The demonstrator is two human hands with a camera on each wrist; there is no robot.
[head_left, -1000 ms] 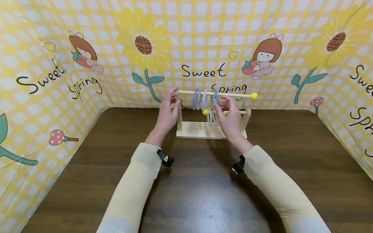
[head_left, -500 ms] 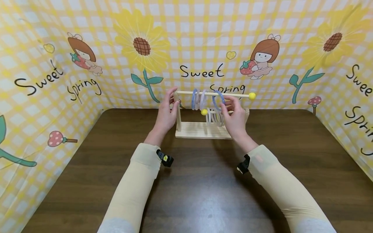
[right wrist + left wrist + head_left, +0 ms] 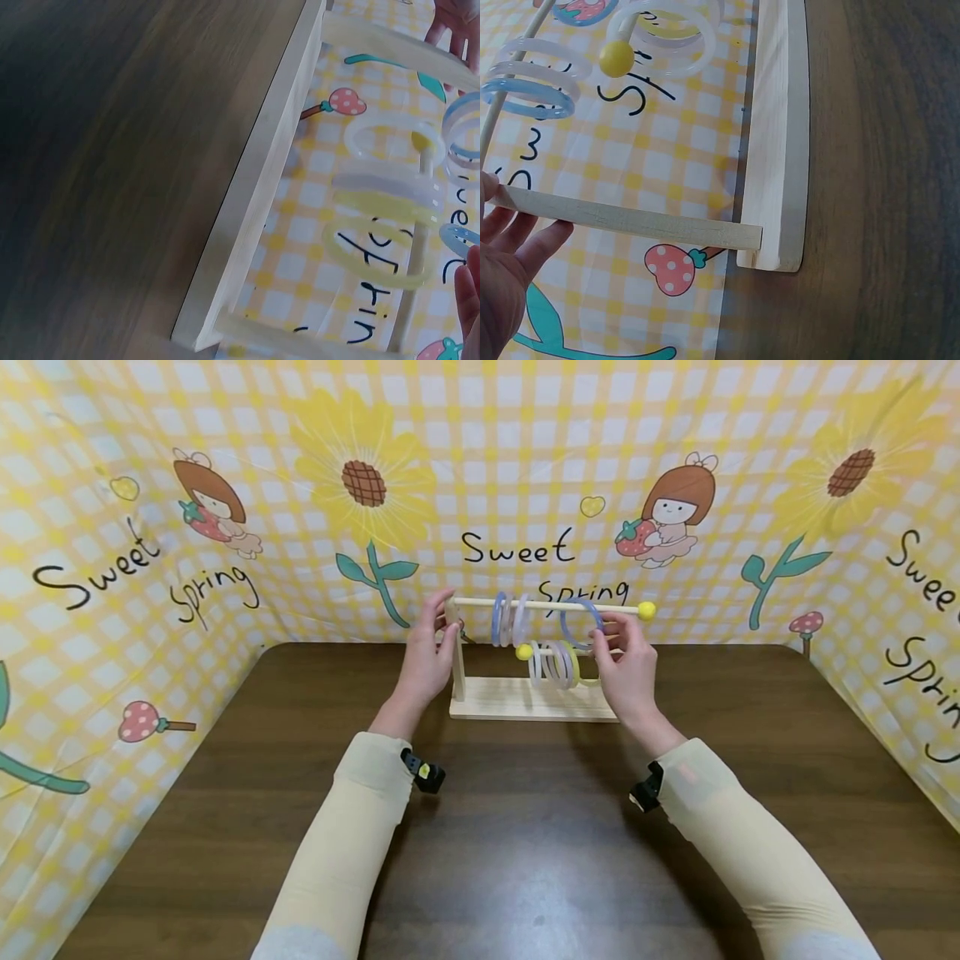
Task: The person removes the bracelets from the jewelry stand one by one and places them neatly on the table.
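A wooden bangle rack (image 3: 525, 702) stands at the table's far side, with an upper and a lower rod. My left hand (image 3: 423, 660) holds the top of its left post (image 3: 630, 217). Between thumb and fingers, my right hand (image 3: 630, 672) pinches a blue bangle (image 3: 564, 623), which hangs round the upper rod (image 3: 547, 605) and is turned partly face-on. Further left on that rod hang another blue bangle (image 3: 497, 621) and paler ones. White, pale purple and yellow bangles (image 3: 375, 281) are on the lower rod. In the head view, my right hand hides the right post.
A yellow ball (image 3: 647, 611) caps the upper rod's right end; another yellow ball (image 3: 524, 652) caps the lower rod's left end. Behind the rack rises a checked cloth (image 3: 517, 468) with printed flowers. Dark wooden tabletop (image 3: 495, 827) lies in front.
My right hand has moved right along the upper rod, drawing the blue bangle away from the others and turning it more face-on. The left hand has stayed on the post.
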